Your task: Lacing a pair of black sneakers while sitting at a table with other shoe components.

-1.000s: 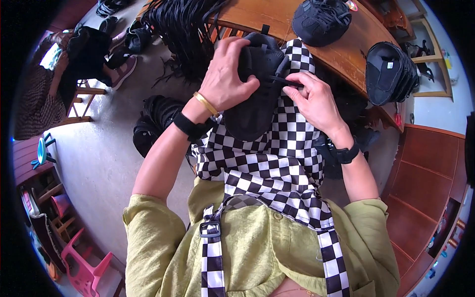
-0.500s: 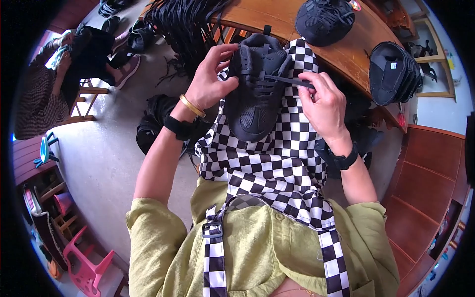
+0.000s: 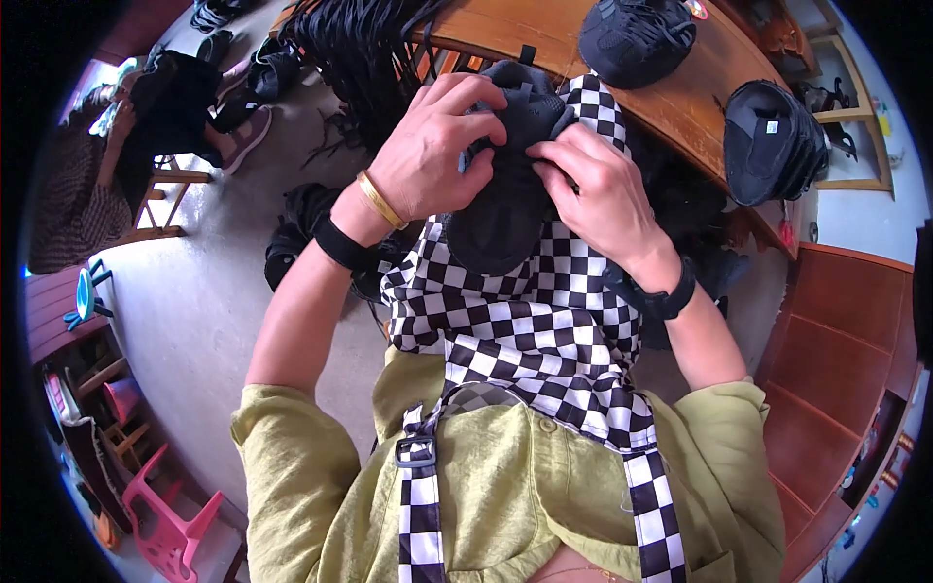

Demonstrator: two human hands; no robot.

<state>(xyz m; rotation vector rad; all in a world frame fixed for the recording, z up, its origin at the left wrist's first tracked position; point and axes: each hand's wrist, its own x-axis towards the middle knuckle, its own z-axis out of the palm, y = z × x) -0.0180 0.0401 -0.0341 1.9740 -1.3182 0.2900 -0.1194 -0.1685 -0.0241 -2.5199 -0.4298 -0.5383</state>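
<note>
A black sneaker point(image 3: 493, 233) rests on my lap, toe pointing at me, over a black-and-white checkered apron point(image 3: 583, 291). My left hand point(image 3: 437, 151) is bent over the shoe's left side and lacing, its curled fingers and thumb gripping the upper near the tongue point(image 3: 530, 115). From the other side my right hand point(image 3: 603, 194) pinches thumb and forefinger together at the right eyelet row. The black shoelace in that pinch is mostly hidden by the fingers, and dark on dark makes the lacing hard to read.
A wooden table point(image 3: 525, 29) bears a bundle of black laces point(image 3: 364, 39), a black shoe point(image 3: 637, 41) and stacked black shoe uppers point(image 3: 775, 146). More dark shoes point(image 3: 306, 228) lie on the floor left of my lap. Another person point(image 3: 87, 185) sits at far left, near a pink plastic chair point(image 3: 170, 520).
My right hand has come inward from holding the lace out at the right to the shoe's eyelets. My left hand has shifted right, from the shoe's side over its lacing.
</note>
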